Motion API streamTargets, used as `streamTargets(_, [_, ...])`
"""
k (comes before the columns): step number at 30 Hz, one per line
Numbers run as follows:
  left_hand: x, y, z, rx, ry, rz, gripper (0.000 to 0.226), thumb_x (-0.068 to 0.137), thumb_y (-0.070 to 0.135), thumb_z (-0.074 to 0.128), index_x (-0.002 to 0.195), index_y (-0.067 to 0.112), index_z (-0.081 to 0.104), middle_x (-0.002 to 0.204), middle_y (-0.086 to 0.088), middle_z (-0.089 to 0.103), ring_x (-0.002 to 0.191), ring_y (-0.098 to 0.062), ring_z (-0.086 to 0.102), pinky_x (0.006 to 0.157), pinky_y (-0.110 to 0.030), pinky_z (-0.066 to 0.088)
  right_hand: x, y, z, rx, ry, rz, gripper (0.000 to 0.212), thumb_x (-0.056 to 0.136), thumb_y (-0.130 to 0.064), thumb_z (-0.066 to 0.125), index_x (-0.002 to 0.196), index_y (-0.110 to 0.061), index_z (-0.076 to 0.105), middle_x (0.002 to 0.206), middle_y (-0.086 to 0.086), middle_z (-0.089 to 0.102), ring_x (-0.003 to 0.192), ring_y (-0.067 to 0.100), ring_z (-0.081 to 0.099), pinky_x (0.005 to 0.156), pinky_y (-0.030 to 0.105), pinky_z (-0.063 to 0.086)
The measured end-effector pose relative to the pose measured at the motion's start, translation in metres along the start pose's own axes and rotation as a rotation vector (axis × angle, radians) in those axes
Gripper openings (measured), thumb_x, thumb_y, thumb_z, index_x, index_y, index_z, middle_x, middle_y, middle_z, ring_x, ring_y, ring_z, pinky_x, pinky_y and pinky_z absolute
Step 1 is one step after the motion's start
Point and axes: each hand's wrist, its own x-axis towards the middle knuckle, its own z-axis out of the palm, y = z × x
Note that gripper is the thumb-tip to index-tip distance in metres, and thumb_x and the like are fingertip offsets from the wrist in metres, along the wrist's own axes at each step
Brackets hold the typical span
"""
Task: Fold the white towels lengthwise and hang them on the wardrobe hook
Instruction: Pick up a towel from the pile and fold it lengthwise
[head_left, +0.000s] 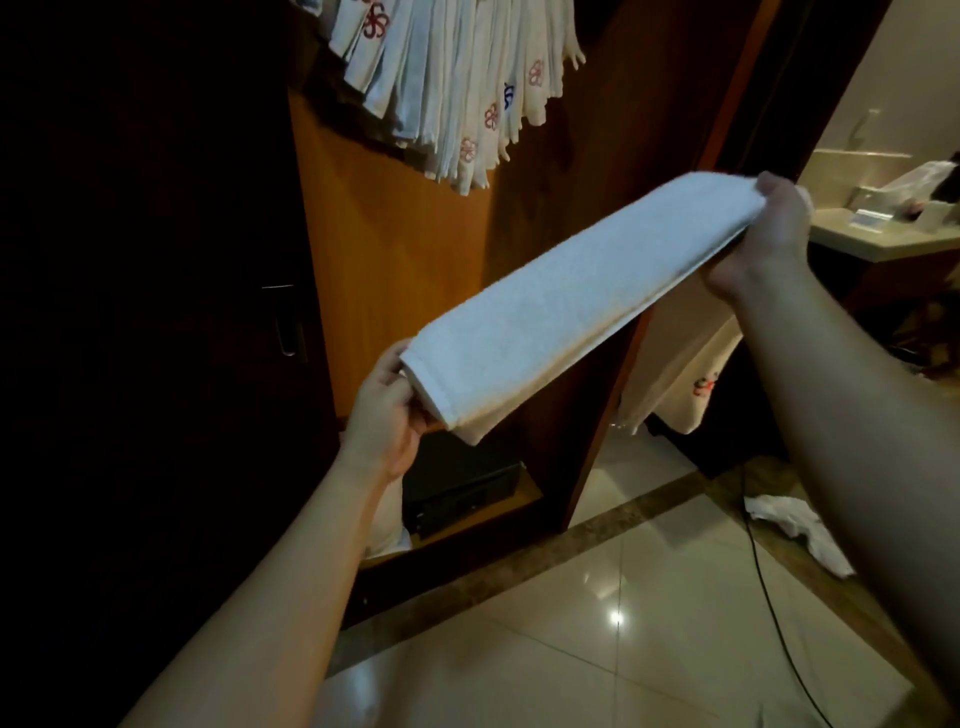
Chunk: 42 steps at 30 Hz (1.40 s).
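Note:
A white towel (571, 306), folded into a long narrow strip, is stretched in the air in front of the open wardrobe. My left hand (387, 410) pinches its lower near end. My right hand (769, 234) grips its upper far end. Several folded white towels (447, 88) with red and blue emblems hang in a row at the top of the wardrobe; the hook that carries them is out of view.
The wardrobe's wooden back panel (384, 249) is behind the towel, a dark door (156, 260) stands at left. A black safe (462, 483) sits on the bottom shelf. A crumpled white cloth (800, 530) and black cable (774, 608) lie on the tiled floor. Another towel (680, 364) hangs at right.

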Motion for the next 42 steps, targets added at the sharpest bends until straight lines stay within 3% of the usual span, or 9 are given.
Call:
streamTargets(5, [0.006, 0.001, -0.006, -0.164, 0.061, -0.018, 0.037, 0.101, 0.018, 0.042, 0.118, 0.034, 0.07, 0.124, 0.001, 0.07, 0.109, -0.025, 0.069, 0.081, -0.049, 0.06, 0.0, 0.019, -0.012, -0.029, 0.057, 0.076, 0.041, 0.093, -0.033, 0.057, 0.128, -0.012, 0.06, 0.111, 0.012, 0.076, 0.103, 0.031, 0.071, 0.087, 0.044, 0.058])
streamTargets(10, [0.006, -0.009, -0.015, -0.418, 0.232, -0.138, 0.034, 0.097, 0.032, 0.048, 0.124, 0.019, 0.065, 0.106, -0.009, 0.076, 0.087, -0.025, 0.076, 0.058, -0.03, 0.057, -0.001, 0.031, -0.01, 0.015, 0.063, 0.111, 0.044, 0.093, -0.032, 0.058, 0.133, -0.012, 0.055, 0.12, 0.013, 0.071, 0.107, 0.033, 0.069, 0.094, 0.046, 0.055])
streamTargets(16, [0.007, -0.023, -0.034, -0.257, 0.172, -0.269, 0.039, 0.089, 0.053, 0.056, 0.066, 0.022, 0.057, 0.092, -0.005, 0.074, 0.087, -0.027, 0.074, 0.072, -0.038, 0.056, -0.006, 0.044, -0.001, 0.063, -0.012, 0.131, 0.044, 0.098, -0.035, 0.053, 0.134, -0.011, 0.053, 0.118, 0.015, 0.072, 0.104, 0.032, 0.071, 0.077, 0.04, 0.06])
streamTargets(19, [0.007, -0.031, -0.039, -0.168, 0.122, -0.378, 0.019, 0.075, 0.016, 0.074, 0.08, 0.018, 0.056, 0.112, -0.015, 0.063, 0.1, -0.034, 0.067, 0.067, -0.04, 0.059, -0.008, 0.047, 0.002, 0.086, -0.05, 0.133, 0.043, 0.1, -0.035, 0.05, 0.134, -0.01, 0.053, 0.117, 0.015, 0.072, 0.104, 0.032, 0.071, 0.08, 0.041, 0.059])
streamTargets(22, [0.007, -0.046, -0.042, -0.215, 0.136, -0.43, 0.038, 0.082, -0.007, 0.056, 0.111, 0.016, 0.054, 0.117, -0.017, 0.058, 0.084, -0.028, 0.07, 0.055, -0.032, 0.057, -0.009, 0.048, 0.01, 0.156, -0.097, 0.155, 0.045, 0.101, -0.033, 0.045, 0.135, -0.005, 0.055, 0.118, 0.019, 0.072, 0.106, 0.036, 0.071, 0.088, 0.046, 0.058])
streamTargets(35, [0.025, -0.096, 0.012, 0.1, 0.208, -0.729, 0.068, 0.087, -0.004, 0.068, 0.145, 0.015, 0.038, 0.109, -0.015, 0.062, 0.093, -0.027, 0.066, 0.059, -0.035, 0.057, -0.045, 0.062, 0.08, 0.172, -0.231, 0.184, 0.044, 0.098, -0.037, 0.053, 0.124, -0.003, 0.06, 0.117, 0.02, 0.071, 0.107, 0.035, 0.069, 0.092, 0.046, 0.056])
streamTargets(37, [0.028, -0.082, 0.025, 0.311, 0.267, -0.666, 0.058, 0.087, 0.008, 0.072, 0.138, 0.019, 0.046, 0.108, -0.01, 0.06, 0.086, -0.018, 0.059, 0.063, -0.031, 0.051, -0.046, 0.061, 0.089, 0.146, -0.255, 0.181, 0.049, 0.098, -0.038, 0.053, 0.134, -0.005, 0.055, 0.126, 0.021, 0.067, 0.115, 0.035, 0.065, 0.1, 0.05, 0.051])
streamTargets(40, [0.024, -0.05, 0.046, 0.411, 0.415, -0.199, 0.012, 0.097, 0.03, 0.057, 0.109, 0.029, 0.059, 0.102, 0.003, 0.065, 0.08, -0.008, 0.061, 0.066, -0.027, 0.045, -0.047, 0.059, 0.099, 0.116, -0.306, 0.158, 0.056, 0.098, -0.038, 0.054, 0.145, -0.007, 0.046, 0.139, 0.021, 0.057, 0.126, 0.035, 0.057, 0.109, 0.052, 0.045])
streamTargets(42, [0.013, -0.019, 0.068, 0.313, 0.256, 0.036, 0.027, 0.099, 0.045, 0.045, 0.1, 0.026, 0.065, 0.086, 0.007, 0.068, 0.074, -0.005, 0.065, 0.066, -0.027, 0.051, -0.047, 0.059, 0.108, 0.076, -0.329, 0.132, 0.057, 0.098, -0.038, 0.054, 0.145, -0.006, 0.044, 0.141, 0.021, 0.055, 0.13, 0.034, 0.054, 0.112, 0.051, 0.043])
